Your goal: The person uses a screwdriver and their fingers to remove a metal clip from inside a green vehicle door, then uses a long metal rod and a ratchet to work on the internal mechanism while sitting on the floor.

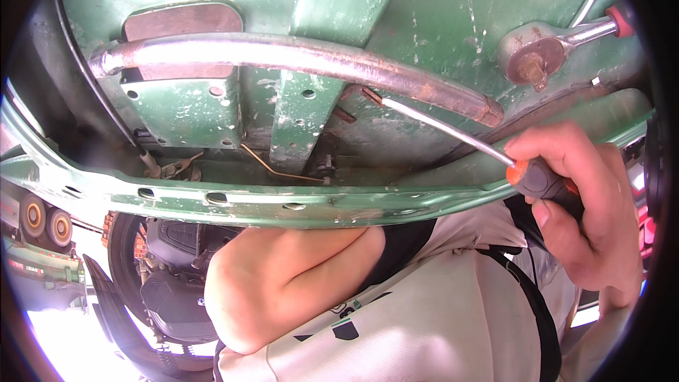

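At the right, my right hand (587, 198) is wrapped round the black and orange handle of a screwdriver (453, 134). Its long bright shaft slants up and left across a green painted metal panel (424, 35). The tip reaches a small rusty-brown piece (371, 96) below a thick steel bar (304, 56); whether they touch, I cannot tell. My left arm (283, 276) is bent, its elbow at lower left, and its hand is out of sight. A ratchet wrench (530, 56) with a square drive and red on its handle lies above my right hand.
A green metal rim (283, 205) with oval holes crosses in front of my body. Behind the bar sits a rusty plate (184, 39). A thin bent wire (279, 168) and a black cable (71, 49) are near. Beyond stand a motorcycle (180, 283) and a truck's wheels (46, 219).
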The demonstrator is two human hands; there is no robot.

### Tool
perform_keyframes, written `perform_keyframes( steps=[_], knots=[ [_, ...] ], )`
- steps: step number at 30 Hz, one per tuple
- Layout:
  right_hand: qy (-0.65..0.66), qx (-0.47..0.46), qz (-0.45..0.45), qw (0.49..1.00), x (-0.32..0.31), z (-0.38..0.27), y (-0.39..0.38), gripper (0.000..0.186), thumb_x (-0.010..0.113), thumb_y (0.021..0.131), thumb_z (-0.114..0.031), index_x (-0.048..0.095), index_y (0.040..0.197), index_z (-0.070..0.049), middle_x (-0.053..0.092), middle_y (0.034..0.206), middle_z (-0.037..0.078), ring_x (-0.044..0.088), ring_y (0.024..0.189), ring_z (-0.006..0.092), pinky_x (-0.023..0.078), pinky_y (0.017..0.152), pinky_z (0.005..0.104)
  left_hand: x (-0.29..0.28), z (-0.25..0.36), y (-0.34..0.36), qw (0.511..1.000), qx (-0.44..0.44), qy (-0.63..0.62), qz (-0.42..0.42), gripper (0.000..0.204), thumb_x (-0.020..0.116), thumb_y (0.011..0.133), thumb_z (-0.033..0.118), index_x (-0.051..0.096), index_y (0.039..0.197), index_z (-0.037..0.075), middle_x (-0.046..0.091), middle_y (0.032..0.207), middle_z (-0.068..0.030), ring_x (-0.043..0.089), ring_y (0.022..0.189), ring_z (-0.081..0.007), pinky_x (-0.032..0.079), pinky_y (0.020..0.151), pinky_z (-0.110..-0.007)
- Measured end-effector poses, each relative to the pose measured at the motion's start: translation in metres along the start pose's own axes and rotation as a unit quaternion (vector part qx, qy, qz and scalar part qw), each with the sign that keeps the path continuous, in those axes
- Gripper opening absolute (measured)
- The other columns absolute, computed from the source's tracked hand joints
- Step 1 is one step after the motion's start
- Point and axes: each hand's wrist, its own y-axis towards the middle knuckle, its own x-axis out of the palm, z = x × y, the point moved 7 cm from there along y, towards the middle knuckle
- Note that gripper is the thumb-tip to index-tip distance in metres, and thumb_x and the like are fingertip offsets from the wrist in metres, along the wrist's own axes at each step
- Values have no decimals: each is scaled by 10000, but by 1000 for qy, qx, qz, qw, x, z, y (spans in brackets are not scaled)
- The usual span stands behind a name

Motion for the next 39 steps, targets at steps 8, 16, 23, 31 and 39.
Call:
perform_keyframes(
  steps=[8,16,23,31,39],
  knots=[
    [-242,-400,183,865,-18,-47,13,607,872,657,1,623,1209,26,696,1041,178,671,825,285,538,751,358,11,20,-14,993,25,71,85,322,647,786,16,682,1086,-95,681,1086,-215,687,941,-349,557,801,-388],
    [-331,-556,223,729,-13,-64,28,516,805,693,34,642,1182,-4,687,1026,150,652,839,295,520,746,363,34,32,-36,977,39,138,159,327,663,747,11,693,1055,-96,688,1061,-213,690,914,-349,559,782,-386],
    [-350,-591,228,690,-18,-64,12,450,746,726,63,658,1157,-30,680,1013,124,635,852,303,505,741,367,44,34,-45,963,43,168,205,332,677,713,7,703,1027,-98,694,1039,-211,693,890,-349,562,766,-383],
    [-516,-373,308,707,-52,-53,26,403,707,758,77,665,1137,-53,671,1046,129,641,971,315,496,789,377,42,26,-46,955,37,188,227,337,692,674,1,714,995,-100,701,1015,-209,696,863,-349,564,747,-381],
    [-425,-515,101,738,56,-46,57,164,747,819,-71,723,961,9,664,1224,63,639,1068,244,510,831,405,24,29,-18,965,57,200,162,338,706,653,-9,720,977,-100,703,1005,-208,696,847,-351,563,732,-381]
  ],
)
